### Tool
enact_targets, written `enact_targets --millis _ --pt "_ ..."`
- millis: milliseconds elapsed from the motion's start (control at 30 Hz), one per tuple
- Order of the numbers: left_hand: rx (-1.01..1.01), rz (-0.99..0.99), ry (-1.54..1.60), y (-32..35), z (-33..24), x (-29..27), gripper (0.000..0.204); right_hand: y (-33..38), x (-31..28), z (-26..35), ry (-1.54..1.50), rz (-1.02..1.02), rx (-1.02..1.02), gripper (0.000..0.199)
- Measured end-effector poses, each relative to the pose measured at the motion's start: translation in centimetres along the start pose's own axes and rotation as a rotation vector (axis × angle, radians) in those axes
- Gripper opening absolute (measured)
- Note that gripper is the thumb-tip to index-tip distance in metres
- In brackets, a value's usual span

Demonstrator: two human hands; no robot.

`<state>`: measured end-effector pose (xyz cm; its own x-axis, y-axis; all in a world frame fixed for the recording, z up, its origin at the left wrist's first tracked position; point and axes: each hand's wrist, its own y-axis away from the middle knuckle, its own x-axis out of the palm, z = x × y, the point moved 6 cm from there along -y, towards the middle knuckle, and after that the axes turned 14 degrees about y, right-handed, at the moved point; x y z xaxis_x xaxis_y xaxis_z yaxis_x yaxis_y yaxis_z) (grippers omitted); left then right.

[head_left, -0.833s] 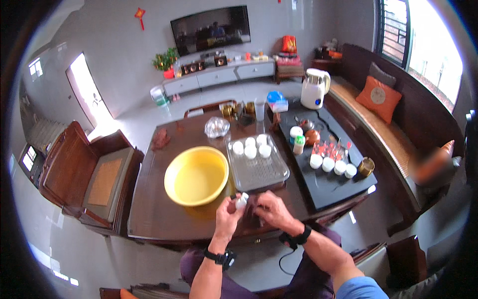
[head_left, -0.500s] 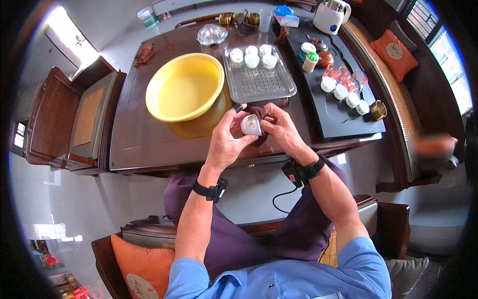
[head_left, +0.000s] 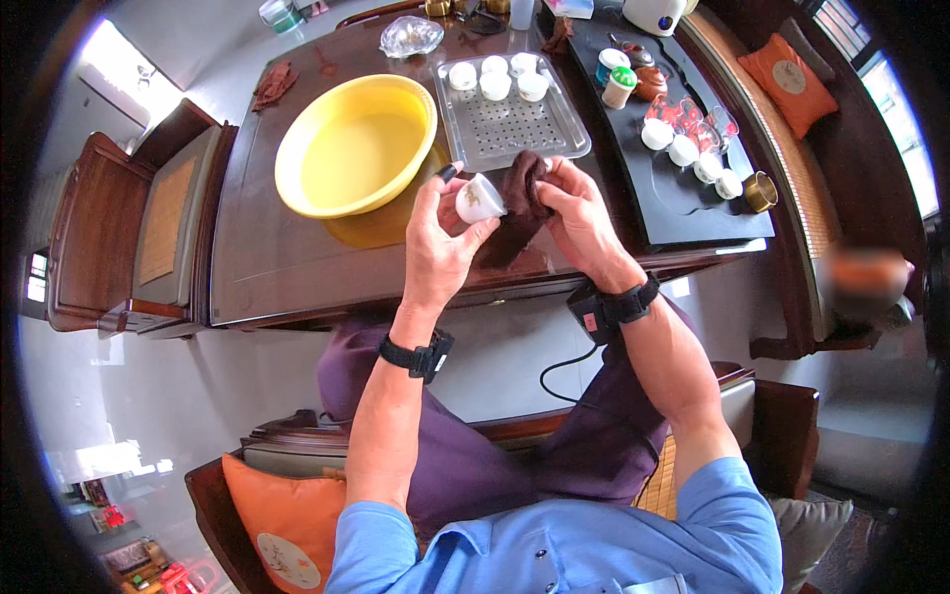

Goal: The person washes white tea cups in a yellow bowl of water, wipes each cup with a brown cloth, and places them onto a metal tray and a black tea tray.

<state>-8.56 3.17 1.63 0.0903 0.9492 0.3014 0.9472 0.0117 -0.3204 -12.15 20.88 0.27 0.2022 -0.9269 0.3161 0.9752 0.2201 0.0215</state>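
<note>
A small white teacup (head_left: 479, 199) with a gold-brown mark on its side is tilted in the fingers of my left hand (head_left: 441, 238), its rim toward the right. My right hand (head_left: 584, 220) grips a dark brown cloth (head_left: 524, 205), which hangs down beside the cup. Cloth and cup rim are close together; whether they touch I cannot tell. Just beyond my hands lies a perforated metal tray (head_left: 503, 126), with several white teacups (head_left: 495, 84) at its far end. Left of it stands a yellow basin (head_left: 287, 158) holding water.
On the right, a black tea board (head_left: 683, 223) carries a row of white cups (head_left: 682, 150), a brown teapot (head_left: 650, 83), a green-lidded jar (head_left: 620, 87) and a brass cup (head_left: 760, 192). A crumpled plastic bag (head_left: 412, 37) and a brown cloth (head_left: 274, 85) lie at the table's far side.
My hands have drawn apart. The cloth has come out of the cup and moved right with my right hand, while the cup shifted slightly left and up in my left.
</note>
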Motion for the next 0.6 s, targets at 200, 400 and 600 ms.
enact_targets --millis 200,400,600 --pt "0.149 -0.01 -0.314 0.3 -0.9 0.3 0.064 1.7 3.2 -0.3 0.404 0.279 -0.056 0.027" --pt "0.369 0.098 -0.707 1.0 -2.5 1.4 0.068 1.7 3.1 -0.1 0.489 0.23 -0.092 0.024" --pt "0.373 0.165 -0.694 1.1 -1.7 2.3 0.069 1.1 2.0 -0.5 0.197 0.032 0.017 0.014"
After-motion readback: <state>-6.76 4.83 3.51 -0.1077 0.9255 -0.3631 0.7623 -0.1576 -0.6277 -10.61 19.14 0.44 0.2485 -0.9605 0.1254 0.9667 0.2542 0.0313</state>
